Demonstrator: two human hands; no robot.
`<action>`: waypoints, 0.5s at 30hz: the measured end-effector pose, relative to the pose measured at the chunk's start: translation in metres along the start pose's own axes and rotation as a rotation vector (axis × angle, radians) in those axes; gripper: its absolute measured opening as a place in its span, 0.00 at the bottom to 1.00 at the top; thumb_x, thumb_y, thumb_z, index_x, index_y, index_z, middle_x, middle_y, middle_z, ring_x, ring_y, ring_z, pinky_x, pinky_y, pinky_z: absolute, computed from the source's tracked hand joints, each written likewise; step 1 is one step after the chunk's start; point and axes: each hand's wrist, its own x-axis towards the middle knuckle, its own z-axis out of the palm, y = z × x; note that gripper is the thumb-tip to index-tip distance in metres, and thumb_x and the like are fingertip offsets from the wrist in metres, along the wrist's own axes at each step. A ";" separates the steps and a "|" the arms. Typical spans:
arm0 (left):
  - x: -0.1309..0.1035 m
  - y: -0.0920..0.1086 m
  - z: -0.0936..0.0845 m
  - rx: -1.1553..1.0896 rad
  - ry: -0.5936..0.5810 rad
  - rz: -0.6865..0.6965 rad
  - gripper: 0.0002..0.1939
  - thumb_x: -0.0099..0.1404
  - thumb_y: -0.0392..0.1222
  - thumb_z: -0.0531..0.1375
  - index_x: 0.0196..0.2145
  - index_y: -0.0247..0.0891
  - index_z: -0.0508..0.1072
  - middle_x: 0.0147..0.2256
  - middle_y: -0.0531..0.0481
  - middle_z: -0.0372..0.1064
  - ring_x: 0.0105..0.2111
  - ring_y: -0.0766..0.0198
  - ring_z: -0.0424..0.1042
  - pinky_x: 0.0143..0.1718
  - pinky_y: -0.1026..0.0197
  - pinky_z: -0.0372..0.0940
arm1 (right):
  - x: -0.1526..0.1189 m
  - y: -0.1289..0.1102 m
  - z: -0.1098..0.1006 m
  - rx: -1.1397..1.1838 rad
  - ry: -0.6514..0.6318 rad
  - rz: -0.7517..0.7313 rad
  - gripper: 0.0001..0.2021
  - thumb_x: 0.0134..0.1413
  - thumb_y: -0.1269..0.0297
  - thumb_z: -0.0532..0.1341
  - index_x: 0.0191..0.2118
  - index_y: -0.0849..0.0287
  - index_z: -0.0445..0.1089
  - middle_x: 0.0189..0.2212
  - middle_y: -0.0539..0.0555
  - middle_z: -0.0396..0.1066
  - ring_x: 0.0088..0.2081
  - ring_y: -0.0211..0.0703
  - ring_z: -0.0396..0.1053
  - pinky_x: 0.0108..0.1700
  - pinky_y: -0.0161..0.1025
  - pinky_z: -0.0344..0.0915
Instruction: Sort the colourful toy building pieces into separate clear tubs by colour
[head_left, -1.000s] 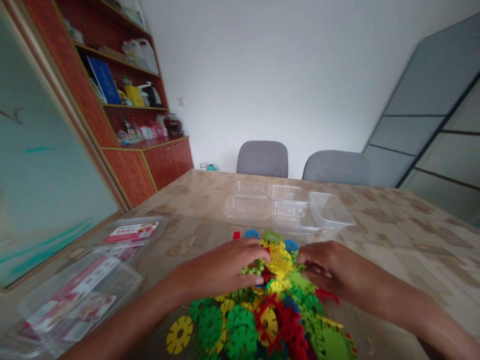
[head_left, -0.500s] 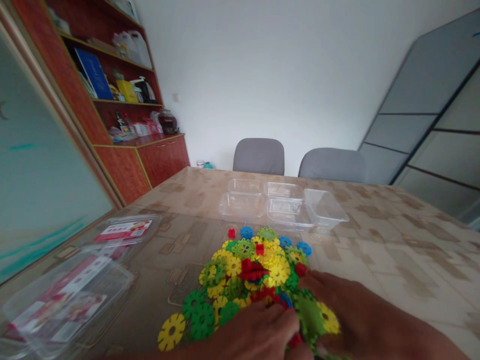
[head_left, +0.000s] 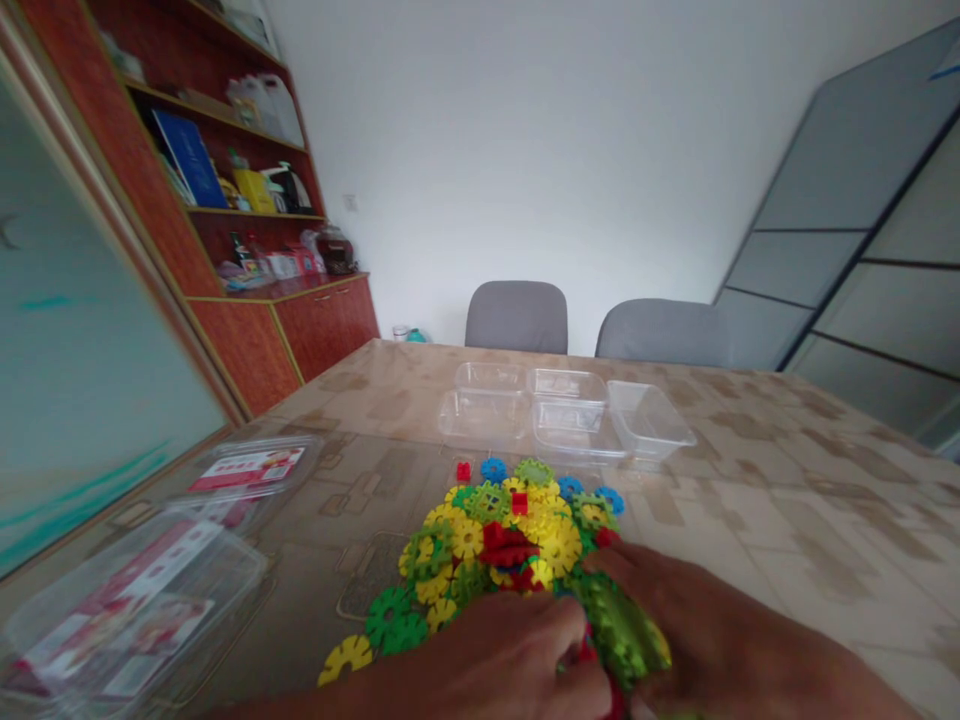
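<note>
A pile of plastic notched discs [head_left: 562, 548] in yellow, green, red and blue lies on the table before me. My left hand [head_left: 510, 655] is at the pile's near side, its fingers curled; red plastic shows [head_left: 587, 645] by the fingertips, but what they grip is mostly hidden. On the right, my right hand [head_left: 697, 615] reaches around a stack of green notched discs [head_left: 624, 632], fingers over the far end and thumb at the near end. A red piece [head_left: 606, 538] sits by its fingertips. Loose yellow [head_left: 345, 658] and green [head_left: 390, 617] discs lie left of the pile.
Several clear plastic containers [head_left: 651, 425] stand beyond the pile on the patterned table [head_left: 780, 520]. Clear lids with printed labels [head_left: 139, 610] lie at left. Two grey chairs [head_left: 517, 318] stand behind the table, near a red-brown shelf cabinet [head_left: 322, 320].
My left hand has moved slightly up over the pile, covering more near discs. The green discs by my right hand have shifted and now line up as a stack. The view has tilted slightly.
</note>
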 end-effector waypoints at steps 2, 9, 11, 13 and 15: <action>-0.008 -0.004 -0.005 -0.003 0.065 -0.025 0.07 0.65 0.36 0.59 0.42 0.39 0.71 0.41 0.44 0.69 0.37 0.58 0.70 0.35 0.61 0.63 | -0.003 0.006 -0.004 -0.057 -0.023 0.074 0.41 0.37 0.58 0.71 0.61 0.60 0.61 0.59 0.64 0.62 0.59 0.69 0.58 0.57 0.58 0.59; -0.016 -0.025 -0.018 -0.074 0.108 -0.126 0.19 0.61 0.41 0.65 0.49 0.43 0.68 0.49 0.45 0.65 0.47 0.53 0.66 0.48 0.55 0.62 | -0.009 -0.006 -0.008 -0.146 -0.021 0.139 0.37 0.33 0.64 0.70 0.56 0.55 0.68 0.53 0.62 0.70 0.51 0.69 0.68 0.51 0.59 0.67; -0.014 -0.027 -0.020 -0.075 0.101 -0.139 0.24 0.59 0.46 0.66 0.51 0.44 0.66 0.50 0.45 0.64 0.48 0.52 0.66 0.48 0.54 0.62 | -0.006 -0.010 0.000 -0.177 -0.017 0.108 0.33 0.33 0.65 0.69 0.53 0.56 0.71 0.49 0.63 0.72 0.47 0.69 0.71 0.47 0.59 0.69; -0.012 -0.026 -0.019 -0.078 0.067 -0.111 0.25 0.58 0.48 0.67 0.51 0.43 0.66 0.50 0.46 0.65 0.48 0.53 0.66 0.48 0.55 0.62 | -0.005 -0.011 0.008 -0.210 0.009 0.066 0.30 0.32 0.64 0.68 0.50 0.57 0.73 0.46 0.64 0.74 0.45 0.68 0.72 0.44 0.58 0.71; -0.009 -0.023 -0.015 -0.072 0.024 -0.050 0.25 0.57 0.46 0.68 0.50 0.43 0.67 0.49 0.47 0.66 0.48 0.54 0.66 0.48 0.57 0.62 | -0.005 -0.008 0.015 -0.242 0.038 0.024 0.30 0.30 0.64 0.68 0.48 0.58 0.73 0.44 0.64 0.75 0.44 0.68 0.72 0.43 0.56 0.72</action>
